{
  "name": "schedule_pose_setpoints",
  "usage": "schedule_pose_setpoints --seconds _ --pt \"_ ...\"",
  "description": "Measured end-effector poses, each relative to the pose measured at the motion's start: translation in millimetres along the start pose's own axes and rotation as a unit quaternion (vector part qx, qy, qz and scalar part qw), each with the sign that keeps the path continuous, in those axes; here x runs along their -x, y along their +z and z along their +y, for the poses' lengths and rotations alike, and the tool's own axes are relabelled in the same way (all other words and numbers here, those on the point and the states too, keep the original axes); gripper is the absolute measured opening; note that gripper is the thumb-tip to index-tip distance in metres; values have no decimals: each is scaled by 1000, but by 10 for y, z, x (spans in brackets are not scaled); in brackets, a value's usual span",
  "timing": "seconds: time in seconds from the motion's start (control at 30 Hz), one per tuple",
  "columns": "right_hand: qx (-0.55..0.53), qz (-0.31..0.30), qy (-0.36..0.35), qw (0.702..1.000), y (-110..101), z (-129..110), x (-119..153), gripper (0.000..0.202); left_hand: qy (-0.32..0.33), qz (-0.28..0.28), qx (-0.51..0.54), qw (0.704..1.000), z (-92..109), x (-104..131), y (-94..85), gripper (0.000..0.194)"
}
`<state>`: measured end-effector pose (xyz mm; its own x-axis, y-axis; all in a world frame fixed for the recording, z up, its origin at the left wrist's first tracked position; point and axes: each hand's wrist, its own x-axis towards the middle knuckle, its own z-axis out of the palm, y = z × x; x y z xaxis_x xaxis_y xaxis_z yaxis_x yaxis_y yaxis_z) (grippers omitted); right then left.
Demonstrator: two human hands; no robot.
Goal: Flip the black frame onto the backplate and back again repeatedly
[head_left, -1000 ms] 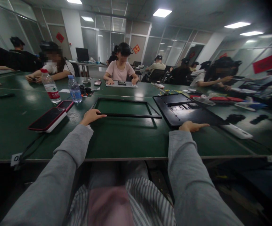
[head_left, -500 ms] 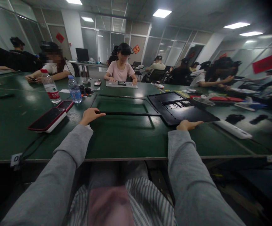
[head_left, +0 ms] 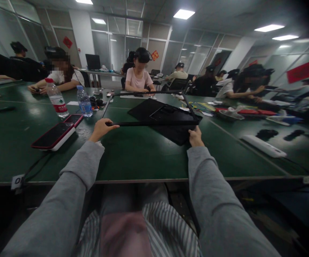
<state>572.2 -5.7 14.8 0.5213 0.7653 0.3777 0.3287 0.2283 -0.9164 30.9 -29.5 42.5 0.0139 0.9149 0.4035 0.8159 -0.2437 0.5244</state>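
Note:
A thin black rectangular frame [head_left: 154, 124] is held above the green table. My left hand [head_left: 100, 130] pinches its near left corner between thumb and fingers. At the near right corner, my right hand [head_left: 196, 137] is closed on the same frame. Beneath and partly behind the frame's near bar, a flat black panel [head_left: 167, 134] with a recessed middle lies turned at an angle, its right end close to my right hand.
The green table [head_left: 133, 164] holds two bottles [head_left: 85, 103], a red-edged phone [head_left: 54, 134] on a white block at left, and a white power strip [head_left: 264, 146] at right. A metal bowl [head_left: 230, 114] stands farther right. A person [head_left: 139, 76] sits opposite.
The black panel has moved left and now lies under the frame. My right hand has left the panel and taken hold of the frame's right corner. The frame has been raised.

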Motion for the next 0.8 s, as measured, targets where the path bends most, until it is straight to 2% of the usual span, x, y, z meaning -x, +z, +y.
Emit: schedule_pose_setpoints --seconds 0.1,0.2,0.23,0.3,0.37,0.4,0.43,0.5,0.57,0.6,0.7,0.8 --pt "-52 -74 72 993 163 -5 13 67 -1 -4 3 1000 9 2 -6 56" --pt "-51 -144 50 987 245 42 32 59 4 -7 -3 1000 23 6 -3 55" --pt "-47 -144 40 988 248 52 32 56 9 -9 -4 1000 25 7 0 55" --pt "-38 -99 36 994 217 47 9 53 18 -16 -8 1000 19 9 9 55" --pt "-44 -41 58 996 142 2 -39 53 25 -17 -14 999 0 7 22 54" --pt "-56 -35 73 995 96 -31 -65 54 28 -16 -18 999 -12 5 29 53" --pt "-72 -51 86 992 51 -67 -87 56 31 -15 -21 999 -26 3 36 53" --pt "-96 -125 96 983 -17 -131 -107 56 35 -16 -28 999 -49 2 50 52" --pt "-84 -189 73 976 -37 -169 -90 48 34 -23 -34 999 -64 7 61 53" --pt "-63 -195 52 977 -29 -176 -72 45 33 -29 -36 998 -68 12 67 54" --pt "39 -144 -30 988 32 -157 -3 41 32 -50 -43 997 -77 28 88 55" --pt "158 -90 -91 979 86 -104 60 48 29 -81 -52 995 -96 34 115 56"
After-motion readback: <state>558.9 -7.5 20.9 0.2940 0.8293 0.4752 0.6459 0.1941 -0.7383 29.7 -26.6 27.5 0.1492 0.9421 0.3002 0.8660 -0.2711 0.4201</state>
